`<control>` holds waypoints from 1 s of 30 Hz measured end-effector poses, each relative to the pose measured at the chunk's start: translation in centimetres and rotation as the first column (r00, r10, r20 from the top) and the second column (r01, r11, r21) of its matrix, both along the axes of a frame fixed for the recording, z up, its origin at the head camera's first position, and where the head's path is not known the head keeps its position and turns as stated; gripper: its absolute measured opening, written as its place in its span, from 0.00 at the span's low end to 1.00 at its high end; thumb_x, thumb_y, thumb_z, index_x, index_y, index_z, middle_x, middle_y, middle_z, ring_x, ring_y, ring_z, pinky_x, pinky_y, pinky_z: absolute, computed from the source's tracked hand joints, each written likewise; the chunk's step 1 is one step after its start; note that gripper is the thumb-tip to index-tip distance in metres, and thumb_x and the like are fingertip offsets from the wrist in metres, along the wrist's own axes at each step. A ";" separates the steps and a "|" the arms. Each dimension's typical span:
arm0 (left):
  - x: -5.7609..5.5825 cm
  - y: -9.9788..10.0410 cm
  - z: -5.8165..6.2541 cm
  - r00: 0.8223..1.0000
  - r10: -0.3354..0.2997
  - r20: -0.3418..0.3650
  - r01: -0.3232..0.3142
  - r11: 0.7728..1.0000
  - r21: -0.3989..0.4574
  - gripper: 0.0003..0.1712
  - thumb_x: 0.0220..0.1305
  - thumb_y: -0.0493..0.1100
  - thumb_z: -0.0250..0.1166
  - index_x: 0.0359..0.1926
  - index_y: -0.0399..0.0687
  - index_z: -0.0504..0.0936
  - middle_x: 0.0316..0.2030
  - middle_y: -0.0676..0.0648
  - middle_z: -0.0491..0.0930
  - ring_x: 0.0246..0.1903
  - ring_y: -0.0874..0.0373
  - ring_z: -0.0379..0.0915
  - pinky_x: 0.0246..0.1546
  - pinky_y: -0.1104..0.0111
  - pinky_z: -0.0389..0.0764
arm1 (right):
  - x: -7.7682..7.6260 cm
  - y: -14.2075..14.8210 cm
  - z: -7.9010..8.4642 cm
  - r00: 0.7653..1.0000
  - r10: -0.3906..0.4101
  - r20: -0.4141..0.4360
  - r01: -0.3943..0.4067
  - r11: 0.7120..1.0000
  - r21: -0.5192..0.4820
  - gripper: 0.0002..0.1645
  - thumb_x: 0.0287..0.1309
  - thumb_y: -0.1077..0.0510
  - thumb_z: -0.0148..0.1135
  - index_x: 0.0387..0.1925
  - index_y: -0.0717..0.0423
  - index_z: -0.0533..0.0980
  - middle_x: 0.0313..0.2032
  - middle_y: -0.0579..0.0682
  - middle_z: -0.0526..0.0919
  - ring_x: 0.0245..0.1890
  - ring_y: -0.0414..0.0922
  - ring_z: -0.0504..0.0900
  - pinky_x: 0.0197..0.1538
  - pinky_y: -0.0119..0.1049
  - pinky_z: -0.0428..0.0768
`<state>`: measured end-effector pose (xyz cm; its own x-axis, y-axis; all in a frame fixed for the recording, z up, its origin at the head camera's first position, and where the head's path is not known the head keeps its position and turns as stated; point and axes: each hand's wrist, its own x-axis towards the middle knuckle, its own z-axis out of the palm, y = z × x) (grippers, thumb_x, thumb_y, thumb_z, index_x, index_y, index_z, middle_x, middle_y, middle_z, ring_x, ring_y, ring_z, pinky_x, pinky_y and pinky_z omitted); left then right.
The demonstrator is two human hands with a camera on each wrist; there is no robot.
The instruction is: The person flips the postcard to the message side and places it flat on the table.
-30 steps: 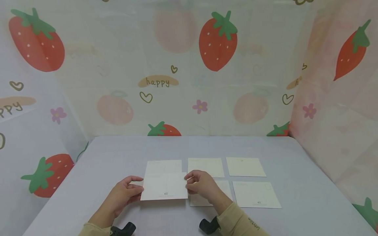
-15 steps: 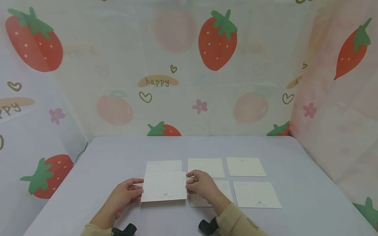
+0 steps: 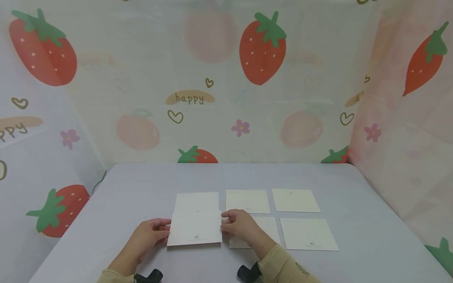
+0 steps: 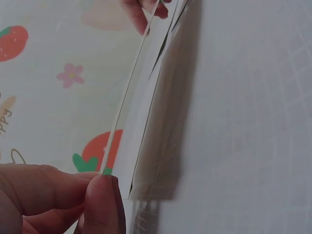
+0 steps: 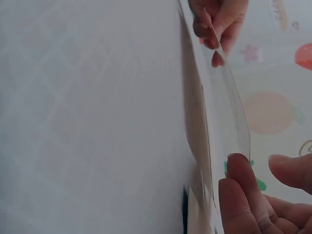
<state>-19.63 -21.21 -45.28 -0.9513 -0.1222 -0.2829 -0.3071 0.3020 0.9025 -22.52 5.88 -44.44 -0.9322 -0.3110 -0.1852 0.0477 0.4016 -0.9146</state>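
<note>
Both hands are at a thin white card (image 3: 196, 230) on the near side of the table, slightly raised at its near edge. My left hand (image 3: 150, 236) pinches its left edge between thumb and finger. At the opposite edge, my right hand (image 3: 242, 228) touches the card with its fingertips, while its thumb (image 5: 292, 170) stands apart from the card in the right wrist view. Another white card (image 3: 198, 199) lies directly behind and meets or overlaps the raised one. Small dark print shows near the raised card's lower edge, too small to read.
To the right lie several cream cards in two rows: one at back middle (image 3: 246, 200), one at back right (image 3: 296, 200), one at front right (image 3: 308, 234), and one partly under the right hand (image 3: 267, 228). A white cloth covers the table (image 3: 141, 184); strawberry-printed sheets surround it.
The raised card has come slightly toward me and lower, its top edge now level with the card behind. Both hands moved down with it. The right thumb and fingers shifted slightly.
</note>
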 end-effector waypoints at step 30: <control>0.4 0.2 0.2 0.993 -0.118 0.015 0.117 0.944 -0.308 0.17 0.50 0.31 0.65 0.44 0.34 0.79 0.30 0.49 0.81 0.30 0.60 0.74 0.30 0.67 0.78 | 0.7 0.2 -0.3 0.998 0.031 0.054 -0.034 0.997 0.065 0.21 0.49 0.62 0.65 0.46 0.67 0.76 0.25 0.50 0.82 0.25 0.44 0.83 0.31 0.36 0.81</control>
